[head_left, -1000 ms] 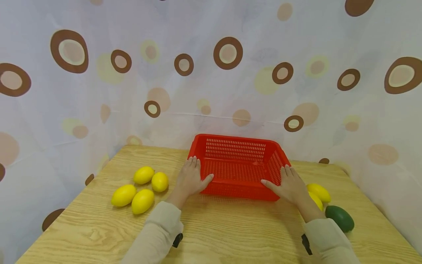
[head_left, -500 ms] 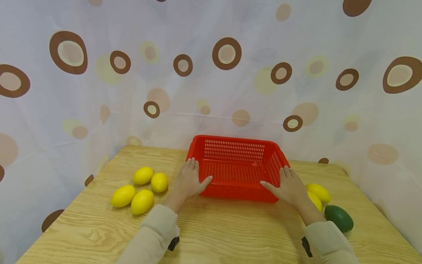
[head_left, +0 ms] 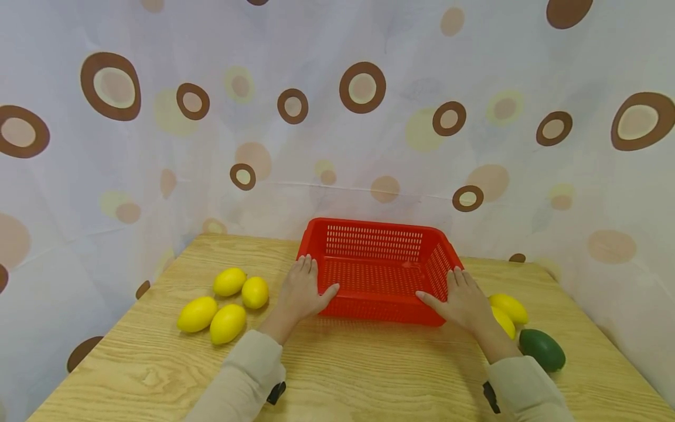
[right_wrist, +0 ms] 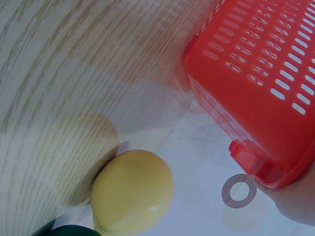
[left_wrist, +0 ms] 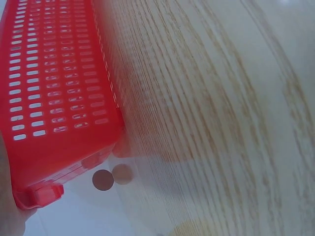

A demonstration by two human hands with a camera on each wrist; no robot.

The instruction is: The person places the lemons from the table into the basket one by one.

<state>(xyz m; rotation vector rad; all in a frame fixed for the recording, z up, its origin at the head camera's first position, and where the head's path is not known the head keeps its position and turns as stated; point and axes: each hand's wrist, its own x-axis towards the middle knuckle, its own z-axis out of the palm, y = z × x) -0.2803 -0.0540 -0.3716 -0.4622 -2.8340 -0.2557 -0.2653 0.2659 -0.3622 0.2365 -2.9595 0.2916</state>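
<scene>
A red plastic basket (head_left: 379,300) with slotted walls stands on the wooden table toward the back. My left hand (head_left: 302,290) lies at its front left corner, fingers stretched along the side rim and thumb on the front rim. At the front right corner my right hand (head_left: 466,302) mirrors it, thumb spread along the front rim. Both wrist views show the basket's outer wall (left_wrist: 54,98) beside the hand. Two lemons (head_left: 508,309) lie just beyond the right hand, one partly covered by it. A dark green oval fruit (head_left: 542,350) lies near the right sleeve.
Several lemons (head_left: 228,323) are grouped on the table left of my left hand. In the right wrist view one lemon (right_wrist: 133,191) shows close to the hand. A patterned curtain (head_left: 337,146) hangs right behind the table (head_left: 379,375).
The basket has shifted very slightly left and toward me, with both hands staying on its corners. My left forearm has dropped a little to the left. The fruit looks unmoved.
</scene>
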